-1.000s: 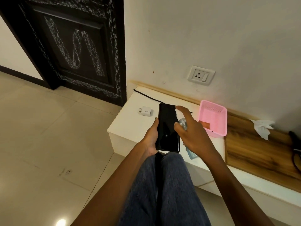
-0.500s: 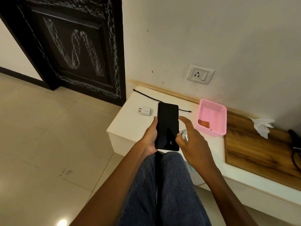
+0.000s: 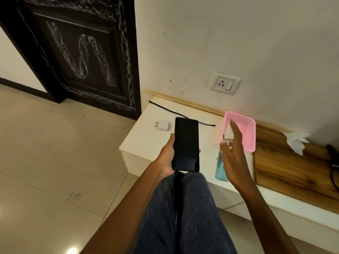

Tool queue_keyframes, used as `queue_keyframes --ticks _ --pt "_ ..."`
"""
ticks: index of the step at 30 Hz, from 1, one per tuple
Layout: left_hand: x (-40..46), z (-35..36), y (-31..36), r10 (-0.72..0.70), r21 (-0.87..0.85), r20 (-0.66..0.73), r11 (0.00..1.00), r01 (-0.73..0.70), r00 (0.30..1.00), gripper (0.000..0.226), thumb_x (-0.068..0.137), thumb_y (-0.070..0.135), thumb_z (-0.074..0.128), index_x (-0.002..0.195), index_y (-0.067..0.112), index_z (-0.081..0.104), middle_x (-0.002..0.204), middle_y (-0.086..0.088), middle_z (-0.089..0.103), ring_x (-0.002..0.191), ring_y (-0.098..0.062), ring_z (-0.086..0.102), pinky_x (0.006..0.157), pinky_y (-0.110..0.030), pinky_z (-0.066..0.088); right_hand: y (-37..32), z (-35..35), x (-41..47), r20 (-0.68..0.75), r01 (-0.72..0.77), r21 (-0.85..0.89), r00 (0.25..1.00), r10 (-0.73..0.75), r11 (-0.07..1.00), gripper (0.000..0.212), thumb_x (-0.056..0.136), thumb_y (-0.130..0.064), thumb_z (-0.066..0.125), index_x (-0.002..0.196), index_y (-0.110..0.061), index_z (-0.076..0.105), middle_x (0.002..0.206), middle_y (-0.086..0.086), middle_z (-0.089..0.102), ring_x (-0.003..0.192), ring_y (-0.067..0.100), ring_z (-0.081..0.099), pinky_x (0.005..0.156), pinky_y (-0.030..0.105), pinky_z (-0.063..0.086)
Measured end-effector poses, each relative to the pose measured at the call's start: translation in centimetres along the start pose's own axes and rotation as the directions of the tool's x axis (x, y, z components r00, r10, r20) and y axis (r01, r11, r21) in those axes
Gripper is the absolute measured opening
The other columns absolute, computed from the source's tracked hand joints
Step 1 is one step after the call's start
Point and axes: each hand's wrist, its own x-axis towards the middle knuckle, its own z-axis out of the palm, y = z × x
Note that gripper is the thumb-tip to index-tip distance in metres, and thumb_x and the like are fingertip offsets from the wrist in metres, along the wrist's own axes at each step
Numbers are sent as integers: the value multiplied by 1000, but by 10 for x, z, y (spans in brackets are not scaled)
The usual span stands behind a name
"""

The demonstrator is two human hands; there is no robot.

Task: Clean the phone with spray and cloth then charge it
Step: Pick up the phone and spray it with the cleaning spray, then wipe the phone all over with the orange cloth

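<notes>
My left hand point(image 3: 166, 156) grips a black phone point(image 3: 186, 145), dark screen up, over the front edge of the white ledge point(image 3: 146, 142). A clear spray bottle point(image 3: 221, 169) with blue liquid stands upright on the ledge to the phone's right. My right hand point(image 3: 234, 162) is right beside the bottle's top, fingers stretched out and thumb close to the neck, with no firm grip showing. A crumpled white cloth point(image 3: 296, 142) lies on the wooden board point(image 3: 293, 171). A white charger plug point(image 3: 163, 125) and a black cable point(image 3: 176, 112) lie on the ledge below the wall socket point(image 3: 224, 83).
A pink plastic basket point(image 3: 245, 129) stands against the wall just behind my right hand. A black object point(image 3: 333, 153) with a cord lies at the far right. A dark door point(image 3: 82, 52) is on the left, tiled floor below, and my knees are under the phone.
My right hand carried the spray bottle away from the phone to the right and stood it on the ledge; its fingers have opened. The left hand still holds the phone.
</notes>
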Motion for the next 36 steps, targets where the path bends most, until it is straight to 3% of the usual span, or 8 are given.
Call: queue_keyframes --ticks 3,7,9,13,22,36 --pt "3 -1 -1 -8 6 -17 1000 8 1000 70 93 65 27 118 12 66 121 -21 65 114 -33 60 99 -46 47 11 -1 5 11 -36 50 999 36 998 54 96 -9 46 139 -27 18 151 0 19 120 13 42 104 36 36" --pt "10 -2 -1 -22 35 -26 999 23 999 72 94 65 24 100 15 76 119 -21 65 111 -32 62 101 -46 45 29 2 13 -17 -79 111 997 81 991 63 90 -6 56 138 -26 20 129 -18 38 105 1 52 91 22 41" --pt "15 -2 -1 -39 25 -34 999 40 999 72 93 65 26 102 14 75 120 -22 65 111 -33 62 102 -47 44 42 5 20 -43 -141 74 989 144 987 60 89 -8 59 139 -20 27 129 -9 46 101 5 53 89 22 41" --pt "27 -4 0 -52 7 -25 999 53 998 69 94 64 26 119 12 65 123 -22 62 114 -34 59 104 -47 41 71 14 37 -99 -260 13 960 260 965 47 86 -13 64 129 -10 44 130 9 53 112 22 54 92 28 42" --pt "54 -8 6 -81 -3 6 997 81 997 69 94 62 26 130 12 56 129 -22 58 114 -32 59 96 -43 47 130 33 82 -147 -376 -43 919 367 926 46 82 -12 70 124 -6 50 128 12 57 113 27 56 94 30 44" --pt "62 -4 0 -99 5 9 995 99 995 64 94 60 28 121 15 63 128 -17 61 117 -31 58 102 -46 43 155 35 84 -97 -398 -151 917 387 905 51 82 -11 69 127 -5 45 129 13 54 115 28 54 99 37 43"
